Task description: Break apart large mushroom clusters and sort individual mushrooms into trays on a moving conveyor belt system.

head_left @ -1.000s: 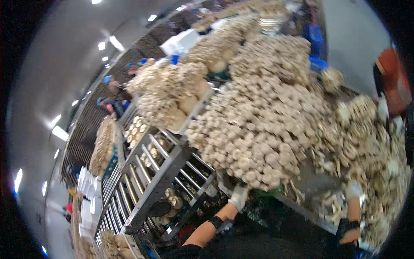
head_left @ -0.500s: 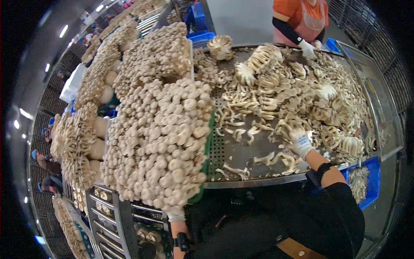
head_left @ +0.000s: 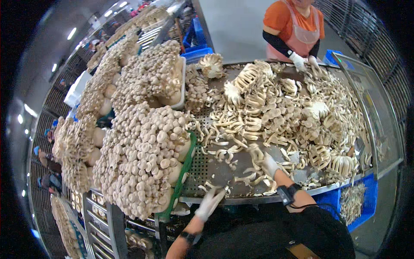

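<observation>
Head view, looking down over a mushroom sorting station.

Far left, 9 o'clock: a roller conveyor (head_left: 101, 216) carrying a long run of mushroom clusters (head_left: 82, 142) that recedes toward 11 o'clock. Centre-left: a large domed mushroom block (head_left: 144, 159) sitting in a green crate (head_left: 181, 179), with a second block in a white tray (head_left: 179, 84) behind it at 12 o'clock.

Left hand (head_left: 210, 203): white glove, at the near rim of the perforated metal counter (head_left: 215, 170), fingers stretched out toward 1 o'clock. It looks open and empty, though motion blur makes this uncertain. The green crate lies just beside it at 10 o'clock.

Right hand (head_left: 266, 163): white glove, black wristband, resting on the counter among loose cut mushroom stems (head_left: 235, 151). Fingers curl down onto the stems; cannot tell whether it grips one or only presses on them.

Key relation: the loose stems lie between the two hands and spread from the right hand toward 10 to 12 o'clock. Most lie with their long axes running roughly left to right across the counter. The right hand touches them; the left hand is near but apart, so the right is the nearer.

Right, 1 to 3 o'clock: a heaped pile of separated mushrooms (head_left: 310, 112) covering the counter. Blue bin (head_left: 366, 196) with trimmings at 4 o'clock. At 1 o'clock a co-worker in an orange top, gloved hands (head_left: 304, 62) on the far edge of the pile.
</observation>
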Demonstrator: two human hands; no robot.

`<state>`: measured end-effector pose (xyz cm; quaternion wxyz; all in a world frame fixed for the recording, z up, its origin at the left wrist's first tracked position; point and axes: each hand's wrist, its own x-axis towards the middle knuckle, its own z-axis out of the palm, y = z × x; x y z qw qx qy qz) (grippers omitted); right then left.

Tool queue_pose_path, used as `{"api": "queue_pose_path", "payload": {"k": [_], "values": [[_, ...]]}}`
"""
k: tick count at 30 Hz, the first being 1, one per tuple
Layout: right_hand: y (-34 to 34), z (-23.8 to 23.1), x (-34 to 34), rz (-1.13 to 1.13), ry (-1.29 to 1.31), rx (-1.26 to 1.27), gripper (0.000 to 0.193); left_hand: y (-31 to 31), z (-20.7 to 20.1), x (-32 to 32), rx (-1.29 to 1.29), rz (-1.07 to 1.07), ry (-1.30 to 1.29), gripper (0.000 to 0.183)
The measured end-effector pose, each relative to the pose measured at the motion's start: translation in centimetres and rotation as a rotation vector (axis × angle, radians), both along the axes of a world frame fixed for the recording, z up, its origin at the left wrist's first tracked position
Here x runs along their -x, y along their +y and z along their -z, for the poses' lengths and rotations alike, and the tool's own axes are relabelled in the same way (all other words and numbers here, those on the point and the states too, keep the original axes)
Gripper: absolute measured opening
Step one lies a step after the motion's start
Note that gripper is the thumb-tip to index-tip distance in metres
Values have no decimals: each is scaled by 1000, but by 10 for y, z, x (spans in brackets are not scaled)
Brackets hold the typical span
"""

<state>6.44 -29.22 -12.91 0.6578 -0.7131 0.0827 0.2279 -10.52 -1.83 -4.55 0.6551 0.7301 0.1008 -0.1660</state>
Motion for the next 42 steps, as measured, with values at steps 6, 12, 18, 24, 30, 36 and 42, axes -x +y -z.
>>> {"api": "queue_pose_path", "payload": {"k": [6, 12, 18, 24, 30, 36, 42], "values": [[25, -60, 55, -198, 220, -637, 45, -86, 51, -96, 611, -39, 91, 41], [-32, -59, 31, 117, 135, -731, 45, -120, 40, -85, 962, -282, 157, 31], [-85, -65, 13, 91, -261, -61, 30, -160, -35, -98, 922, -317, 301, 31], [-120, -110, -6, -24, -532, 234, 31, -183, -38, -114, 434, -182, -149, 17], [-115, -108, 8, -236, 152, -671, 62, -212, -19, -112, 623, -187, 20, 29], [-93, -133, -7, -183, 208, -605, 57, -188, 6, -116, 687, -510, 139, 31], [-129, -140, -155, -360, -825, 136, 54, -127, 38, -123, 489, -582, -275, 62]]}}
